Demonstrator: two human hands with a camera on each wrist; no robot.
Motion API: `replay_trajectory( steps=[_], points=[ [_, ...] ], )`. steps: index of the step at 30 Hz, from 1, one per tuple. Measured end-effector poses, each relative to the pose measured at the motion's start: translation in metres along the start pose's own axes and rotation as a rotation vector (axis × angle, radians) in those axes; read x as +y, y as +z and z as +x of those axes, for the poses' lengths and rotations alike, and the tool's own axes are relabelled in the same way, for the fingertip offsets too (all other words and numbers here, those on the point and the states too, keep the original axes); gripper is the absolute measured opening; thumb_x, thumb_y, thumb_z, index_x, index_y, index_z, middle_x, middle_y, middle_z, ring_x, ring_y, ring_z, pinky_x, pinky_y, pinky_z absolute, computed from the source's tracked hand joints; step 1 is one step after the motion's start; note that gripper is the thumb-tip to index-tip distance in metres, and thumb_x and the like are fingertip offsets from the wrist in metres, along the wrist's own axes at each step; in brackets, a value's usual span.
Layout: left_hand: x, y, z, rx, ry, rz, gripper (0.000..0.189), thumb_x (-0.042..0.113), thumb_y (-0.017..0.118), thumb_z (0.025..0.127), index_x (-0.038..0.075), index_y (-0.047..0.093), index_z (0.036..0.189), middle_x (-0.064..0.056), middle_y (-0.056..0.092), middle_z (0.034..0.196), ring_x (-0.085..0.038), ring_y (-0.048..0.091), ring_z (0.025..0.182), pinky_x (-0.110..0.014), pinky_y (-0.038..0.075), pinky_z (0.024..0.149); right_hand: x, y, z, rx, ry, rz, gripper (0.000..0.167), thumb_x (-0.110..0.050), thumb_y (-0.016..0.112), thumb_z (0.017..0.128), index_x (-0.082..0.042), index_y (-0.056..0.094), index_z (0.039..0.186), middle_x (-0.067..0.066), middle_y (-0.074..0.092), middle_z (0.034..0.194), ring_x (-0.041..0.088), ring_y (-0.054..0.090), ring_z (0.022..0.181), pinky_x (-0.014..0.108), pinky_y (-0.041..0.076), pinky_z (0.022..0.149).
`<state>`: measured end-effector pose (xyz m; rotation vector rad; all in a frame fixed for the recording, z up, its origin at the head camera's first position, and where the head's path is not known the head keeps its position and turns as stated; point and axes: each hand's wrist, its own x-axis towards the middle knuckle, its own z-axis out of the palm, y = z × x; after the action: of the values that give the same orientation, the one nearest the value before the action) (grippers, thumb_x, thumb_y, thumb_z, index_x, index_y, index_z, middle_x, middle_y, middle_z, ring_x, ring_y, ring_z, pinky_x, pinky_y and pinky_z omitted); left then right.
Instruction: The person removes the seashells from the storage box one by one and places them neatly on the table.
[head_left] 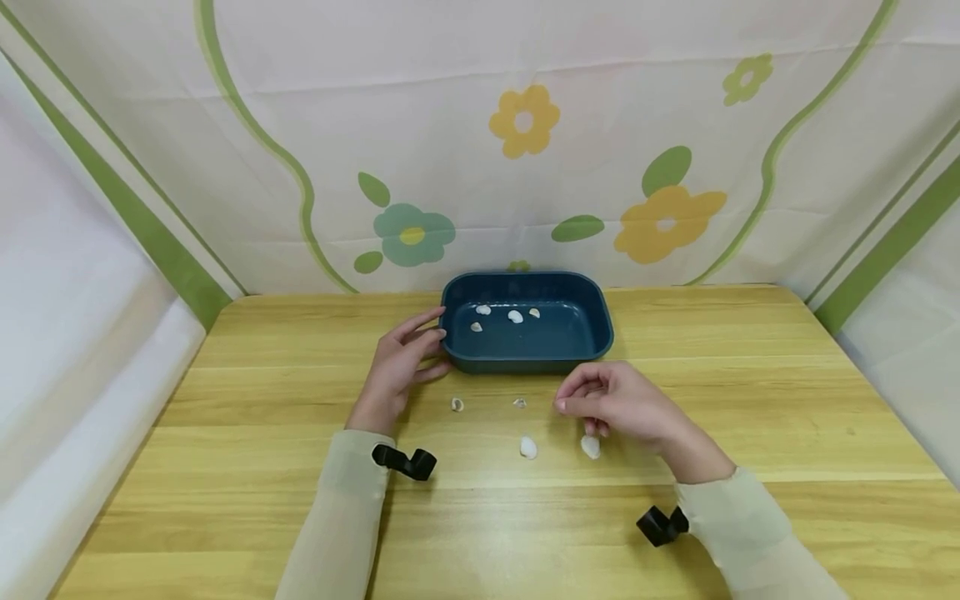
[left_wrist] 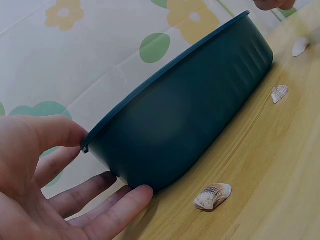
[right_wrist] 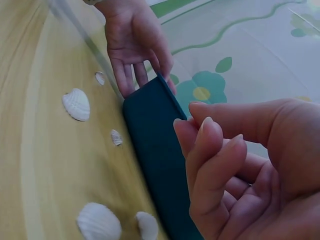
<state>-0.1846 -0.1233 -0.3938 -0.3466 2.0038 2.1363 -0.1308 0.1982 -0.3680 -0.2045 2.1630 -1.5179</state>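
A dark blue rectangular plastic basin (head_left: 525, 364) stands at the back of the wooden table, with several small seashells (head_left: 515, 317) lying in it. My left hand (head_left: 396, 367) is at the basin's left end. Its thumb (left_wrist: 62, 131) touches the rim, and the other fingers spread loosely against the lower wall. My right hand (head_left: 618, 404) hovers in front of the basin's right part. Thumb and fingers are loosely bent, tips close together, and I see no shell between them. Below it lie a white shell (right_wrist: 147, 226) and a larger white shell (right_wrist: 98, 221).
More shells lie on the table before the basin: a patterned one (left_wrist: 212, 196) near my left hand, a small ribbed one (left_wrist: 280, 93), and a white one (head_left: 528, 447). Behind the table (head_left: 300, 517) hangs a flowered cloth (head_left: 465, 150).
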Motion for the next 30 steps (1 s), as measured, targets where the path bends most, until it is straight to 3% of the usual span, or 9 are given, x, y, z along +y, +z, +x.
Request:
replay_trajectory(
  steps=[7,13,20,30],
  points=[
    [0.0,0.0,-0.001,0.002,0.0,0.001,0.04,0.021,0.068,0.106,0.032,0.07,0.144,-0.01,0.069,0.142,-0.019,0.075,0.106,-0.043,0.068,0.089,-0.024,-0.007,0.012,0.012,-0.032,-0.044,0.02,-0.016,0.077,0.1,0.001,0.073,0.109,0.017,0.071,0.089,0.025,0.061,0.064,0.028,0.054,0.055],
    [0.0,-0.001,-0.002,0.002,0.001,0.008,0.04,0.021,0.068,0.107,0.032,0.069,0.145,-0.011,0.069,0.142,-0.018,0.075,0.105,-0.043,0.067,0.09,-0.047,-0.015,0.037,0.051,-0.045,-0.081,0.02,-0.019,0.078,0.1,-0.001,0.074,0.109,0.01,0.073,0.091,0.022,0.064,0.067,0.029,0.056,0.058],
    [-0.001,-0.002,-0.002,0.003,0.004,0.008,0.04,0.021,0.068,0.106,0.032,0.07,0.145,-0.01,0.07,0.14,-0.018,0.074,0.104,-0.043,0.067,0.091,-0.062,-0.02,0.076,0.097,0.034,-0.117,0.019,-0.022,0.075,0.103,-0.005,0.076,0.112,0.014,0.076,0.112,0.02,0.065,0.074,0.029,0.057,0.066],
    [-0.001,-0.002,-0.002,-0.006,0.004,0.007,0.039,0.023,0.068,0.107,0.032,0.069,0.145,-0.012,0.067,0.144,-0.02,0.073,0.106,-0.046,0.066,0.095,-0.069,0.005,0.125,0.066,0.128,-0.14,0.016,-0.02,0.078,0.099,-0.008,0.078,0.11,0.008,0.076,0.103,0.014,0.066,0.07,0.023,0.056,0.063]
  ],
)
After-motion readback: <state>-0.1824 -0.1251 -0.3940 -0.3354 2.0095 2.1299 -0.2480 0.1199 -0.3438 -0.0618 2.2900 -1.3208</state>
